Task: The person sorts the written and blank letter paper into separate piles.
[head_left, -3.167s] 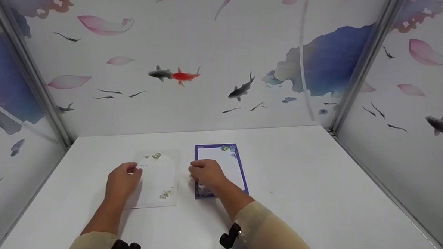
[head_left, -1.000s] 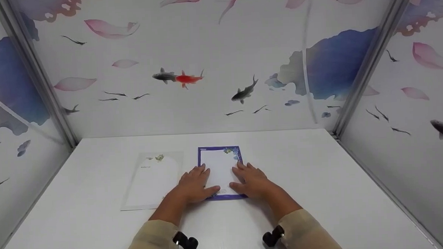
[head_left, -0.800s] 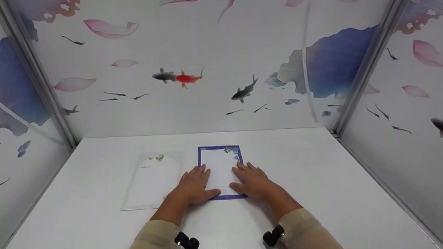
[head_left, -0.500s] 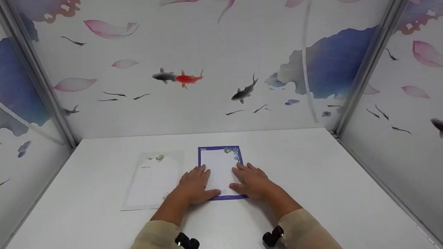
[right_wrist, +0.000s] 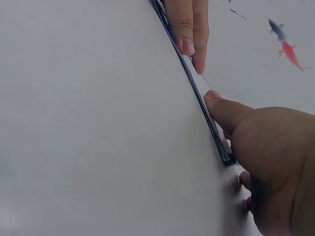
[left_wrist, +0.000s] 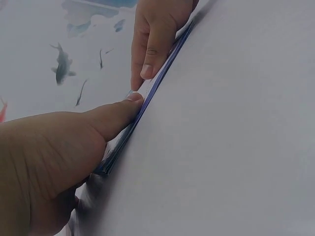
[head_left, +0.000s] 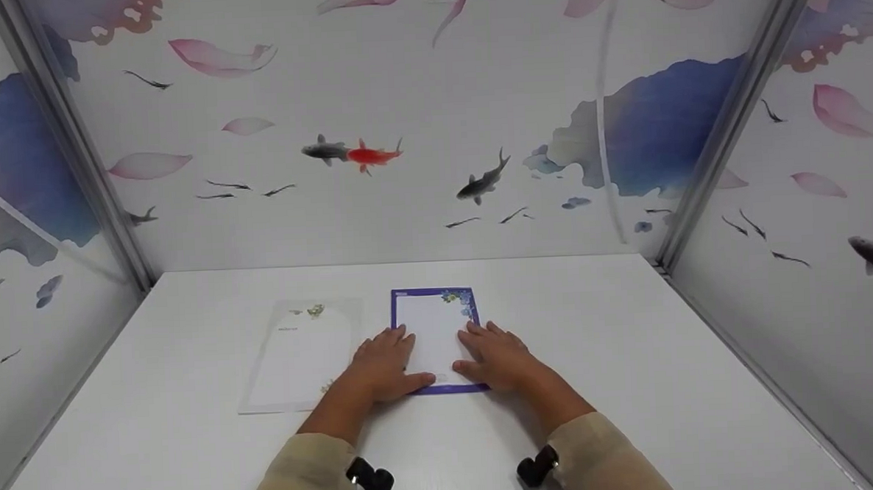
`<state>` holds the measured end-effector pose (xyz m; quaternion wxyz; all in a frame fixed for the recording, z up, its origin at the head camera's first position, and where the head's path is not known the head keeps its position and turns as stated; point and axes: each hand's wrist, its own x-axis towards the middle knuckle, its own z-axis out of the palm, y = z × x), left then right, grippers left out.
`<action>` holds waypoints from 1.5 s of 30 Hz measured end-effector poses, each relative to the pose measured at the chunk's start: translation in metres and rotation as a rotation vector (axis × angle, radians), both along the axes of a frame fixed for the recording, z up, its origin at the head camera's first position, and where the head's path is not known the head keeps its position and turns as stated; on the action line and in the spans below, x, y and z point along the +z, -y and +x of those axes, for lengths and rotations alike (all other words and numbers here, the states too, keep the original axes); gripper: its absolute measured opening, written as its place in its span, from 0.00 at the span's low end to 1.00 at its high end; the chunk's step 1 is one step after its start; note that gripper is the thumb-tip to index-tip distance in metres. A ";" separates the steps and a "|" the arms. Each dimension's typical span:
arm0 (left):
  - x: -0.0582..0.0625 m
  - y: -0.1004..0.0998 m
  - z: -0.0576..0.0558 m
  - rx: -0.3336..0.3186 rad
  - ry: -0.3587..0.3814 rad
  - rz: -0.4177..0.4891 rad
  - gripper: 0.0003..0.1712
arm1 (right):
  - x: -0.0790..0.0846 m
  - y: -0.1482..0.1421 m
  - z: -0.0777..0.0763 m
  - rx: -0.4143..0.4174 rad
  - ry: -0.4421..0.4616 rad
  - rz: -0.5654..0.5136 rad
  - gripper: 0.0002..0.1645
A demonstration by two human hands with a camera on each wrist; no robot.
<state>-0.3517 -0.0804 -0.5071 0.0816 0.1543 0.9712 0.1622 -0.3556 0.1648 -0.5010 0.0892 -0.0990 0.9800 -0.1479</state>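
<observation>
A stack of paper sheets [head_left: 437,337] with a blue-purple border and printed flowers lies on the white table, its layered edge showing in both wrist views. My left hand [head_left: 384,365] rests on its left side, thumb laid over the lower edge and fingers extended. On the opposite side my right hand [head_left: 497,356] rests the same way, thumb on the white face. From the left wrist view, the left thumb [left_wrist: 118,115] touches the top sheet near the right hand [left_wrist: 160,34]. Beside the left forearm is a clear sleeve or translucent sheet [head_left: 294,362] with leafy prints.
The white table [head_left: 596,356] extends on both sides of the papers. Wall panels [head_left: 435,223] printed with fish and petals enclose it at the back and sides. Metal posts [head_left: 82,150] stand at the back corners.
Earlier, the left hand was at the translucent sheet and the right hand at the bordered stack's left edge. Both hands came to rest on the stack and have since stayed nearly still.
</observation>
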 end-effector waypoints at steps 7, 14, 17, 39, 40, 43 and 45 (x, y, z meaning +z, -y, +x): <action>0.002 -0.001 0.000 0.001 -0.040 -0.013 0.51 | -0.004 -0.001 -0.002 -0.038 -0.009 -0.043 0.43; 0.003 -0.004 -0.002 0.070 -0.082 0.014 0.36 | -0.005 -0.002 -0.004 -0.121 -0.047 -0.206 0.32; 0.004 -0.004 -0.003 0.093 -0.100 0.041 0.32 | -0.004 -0.002 -0.005 -0.145 -0.058 -0.247 0.29; 0.006 -0.007 -0.004 0.184 -0.185 0.216 0.28 | 0.003 0.005 -0.006 -0.285 -0.098 -0.440 0.24; 0.005 -0.007 -0.004 0.185 -0.187 0.234 0.27 | 0.002 0.004 -0.006 -0.293 -0.095 -0.453 0.24; 0.003 -0.006 -0.004 0.219 -0.175 0.308 0.25 | 0.002 0.003 -0.009 -0.333 -0.091 -0.494 0.24; 0.003 -0.006 -0.005 0.261 -0.163 0.365 0.25 | 0.001 0.002 -0.010 -0.371 -0.087 -0.526 0.25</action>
